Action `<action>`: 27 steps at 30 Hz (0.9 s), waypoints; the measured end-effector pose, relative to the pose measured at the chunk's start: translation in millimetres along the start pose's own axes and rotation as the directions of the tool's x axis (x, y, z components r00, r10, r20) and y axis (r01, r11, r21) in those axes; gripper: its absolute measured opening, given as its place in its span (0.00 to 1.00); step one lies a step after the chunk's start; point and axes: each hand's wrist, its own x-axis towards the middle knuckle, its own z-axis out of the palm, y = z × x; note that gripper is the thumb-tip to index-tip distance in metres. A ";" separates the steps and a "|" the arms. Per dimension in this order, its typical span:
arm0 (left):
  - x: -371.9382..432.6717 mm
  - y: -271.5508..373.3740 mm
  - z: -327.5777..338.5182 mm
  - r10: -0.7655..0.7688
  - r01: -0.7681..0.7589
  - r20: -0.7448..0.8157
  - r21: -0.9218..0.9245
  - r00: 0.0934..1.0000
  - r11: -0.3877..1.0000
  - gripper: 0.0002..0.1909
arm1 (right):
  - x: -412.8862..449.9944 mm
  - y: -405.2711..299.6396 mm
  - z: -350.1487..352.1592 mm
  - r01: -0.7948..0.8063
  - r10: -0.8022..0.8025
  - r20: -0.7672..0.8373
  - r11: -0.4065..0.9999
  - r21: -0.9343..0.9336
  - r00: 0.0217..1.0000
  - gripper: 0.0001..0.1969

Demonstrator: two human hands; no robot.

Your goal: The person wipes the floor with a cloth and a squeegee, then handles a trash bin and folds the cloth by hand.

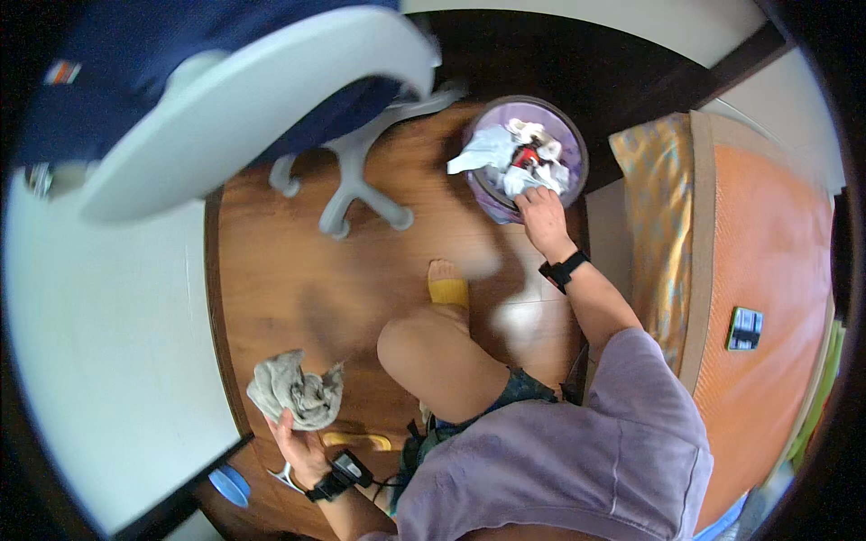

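Observation:
My left hand (298, 446) holds a crumpled grey cloth (295, 393) at the lower left, above the wood floor. A round waste bin (582, 150) with a dark rim and a purple liner stands farther off. My right hand (544, 220) is at its near edge, fingers curled over the rim. Inside the bin lie crumpled white tissues (531, 128), a red wrapper (526, 158) and a pale plastic sheet (484, 150) that hangs over the left rim. My fingertips are close to the white waste, and what lies beneath them is hidden.
A grey swivel chair (352, 182) with dark blue cloth over it stands at the upper left, beside a white panel (122, 324). To the right is a bed with an orange mat (764, 270) and a phone-like device (745, 328). A yellow slipper (357, 441) and blue basin (230, 485) are below.

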 end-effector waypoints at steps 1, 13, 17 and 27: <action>1.1 -3.3 -4.7 0.022 -0.022 0.023 -0.035 0.999 0.999 0.33 | -5.5 0.4 4.5 0.009 -0.008 -0.036 1.000 0.024 0.999 0.08; -32.5 -24.7 -87.1 0.205 -0.255 -0.181 -0.315 0.962 0.914 0.31 | -18.9 -1.5 30.9 0.062 -0.049 0.128 0.993 -0.099 0.991 0.09; -47.0 -41.2 -152.4 0.251 -0.372 -0.308 -0.446 0.918 0.814 0.28 | -21.9 9.1 55.4 -0.016 0.036 0.098 0.980 -0.196 0.995 0.14; -66.5 -62.1 -224.2 0.313 -0.568 -0.495 -0.536 0.811 0.624 0.24 | 15.8 29.7 60.3 -0.081 0.112 0.153 0.977 -0.197 0.982 0.10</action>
